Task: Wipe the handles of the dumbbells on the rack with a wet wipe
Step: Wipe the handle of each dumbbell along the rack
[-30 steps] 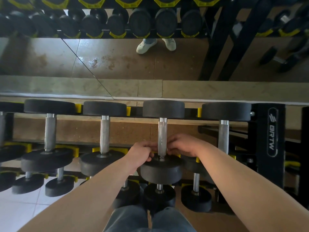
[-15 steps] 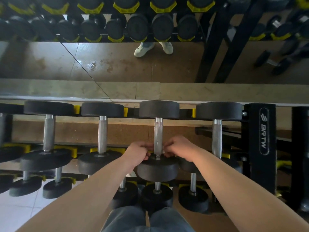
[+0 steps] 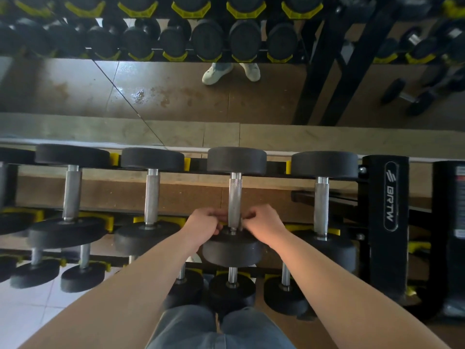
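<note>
Left hand [image 3: 201, 226] and right hand [image 3: 264, 227] pinched third dumbbell handle [image 3: 235, 197] low | wipe possibly hidden | fourth handle [image 3: 321, 207] seemingly left

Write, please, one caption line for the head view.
Both hands, left and right, pinch the near end of a dumbbell handle on the rack.

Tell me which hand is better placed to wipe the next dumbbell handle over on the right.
Probably the right hand: it sits on the side of the current handle nearest the rightmost dumbbell handle. The left hand would have to cross over.
</note>
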A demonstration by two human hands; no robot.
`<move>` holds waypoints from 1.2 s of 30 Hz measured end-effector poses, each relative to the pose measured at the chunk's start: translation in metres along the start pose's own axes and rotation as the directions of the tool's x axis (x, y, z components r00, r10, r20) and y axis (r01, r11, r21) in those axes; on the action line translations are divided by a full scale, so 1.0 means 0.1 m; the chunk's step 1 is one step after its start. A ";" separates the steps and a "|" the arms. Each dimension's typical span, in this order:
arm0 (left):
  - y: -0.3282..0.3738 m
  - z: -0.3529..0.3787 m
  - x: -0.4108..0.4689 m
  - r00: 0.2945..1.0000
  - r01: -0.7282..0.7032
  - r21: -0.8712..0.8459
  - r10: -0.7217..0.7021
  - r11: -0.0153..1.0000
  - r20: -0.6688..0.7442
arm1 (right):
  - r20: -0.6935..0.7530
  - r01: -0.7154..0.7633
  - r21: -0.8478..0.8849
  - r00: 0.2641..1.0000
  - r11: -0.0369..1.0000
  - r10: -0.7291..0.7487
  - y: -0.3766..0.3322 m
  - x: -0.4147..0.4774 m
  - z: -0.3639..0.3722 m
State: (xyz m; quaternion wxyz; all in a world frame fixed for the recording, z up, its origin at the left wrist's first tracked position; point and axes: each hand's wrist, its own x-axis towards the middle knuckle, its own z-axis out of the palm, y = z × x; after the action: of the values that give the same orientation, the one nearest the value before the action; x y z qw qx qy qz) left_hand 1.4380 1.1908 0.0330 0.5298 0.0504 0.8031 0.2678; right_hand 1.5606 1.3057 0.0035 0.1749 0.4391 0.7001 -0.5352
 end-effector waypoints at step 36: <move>-0.09 -0.02 -0.10 0.997 -0.076 -0.076 0.074 0.994 -0.024 | -0.333 0.237 0.229 0.930 0.944 -0.153 -0.08 -0.15 0.08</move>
State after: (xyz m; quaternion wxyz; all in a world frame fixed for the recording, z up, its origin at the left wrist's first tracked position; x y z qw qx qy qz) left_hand 1.4429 1.1786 0.0373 0.5123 0.0573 0.7954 0.3186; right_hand 1.5607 1.2913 0.0164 -0.0523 0.4649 0.6813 -0.5629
